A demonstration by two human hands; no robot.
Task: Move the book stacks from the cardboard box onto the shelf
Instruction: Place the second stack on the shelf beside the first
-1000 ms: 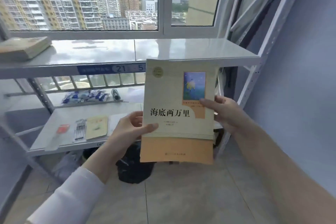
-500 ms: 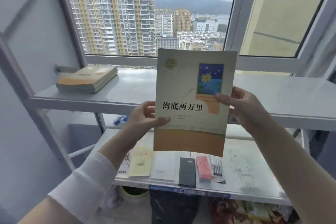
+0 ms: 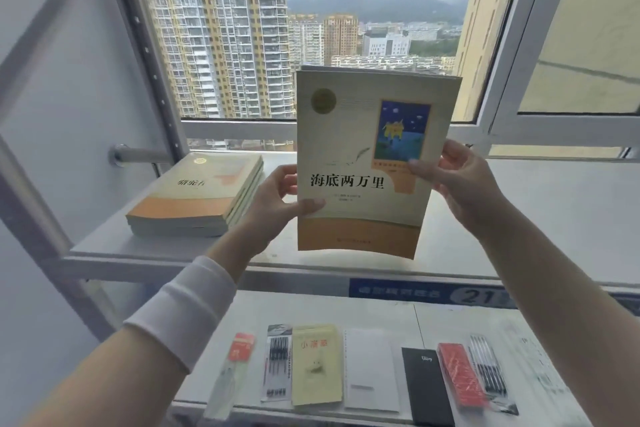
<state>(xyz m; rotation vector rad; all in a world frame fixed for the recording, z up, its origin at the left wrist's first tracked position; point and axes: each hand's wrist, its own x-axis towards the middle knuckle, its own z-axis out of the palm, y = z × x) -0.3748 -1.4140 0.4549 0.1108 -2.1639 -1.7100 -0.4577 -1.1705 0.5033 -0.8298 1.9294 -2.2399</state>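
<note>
I hold a stack of cream-and-orange books (image 3: 367, 135) upright in the air above the white upper shelf (image 3: 540, 218). My left hand (image 3: 277, 204) grips its left edge with the thumb on the front cover. Gripping the right edge is my right hand (image 3: 460, 180). A second stack of similar books (image 3: 197, 194) lies flat on the left end of that shelf, apart from the held stack. The cardboard box is out of view.
A lower shelf (image 3: 381, 308) carries stationery: pen packs (image 3: 278, 367), a yellow notebook (image 3: 317, 364), a white pad (image 3: 370, 371), a black diary (image 3: 427, 385) and a red pack (image 3: 459, 374). Grey shelf uprights (image 3: 31, 204) stand at the left. A window (image 3: 311, 28) is behind.
The held stack has come closer and higher over the upper shelf. The view has shifted, so the flat stack on the left now appears nearer.
</note>
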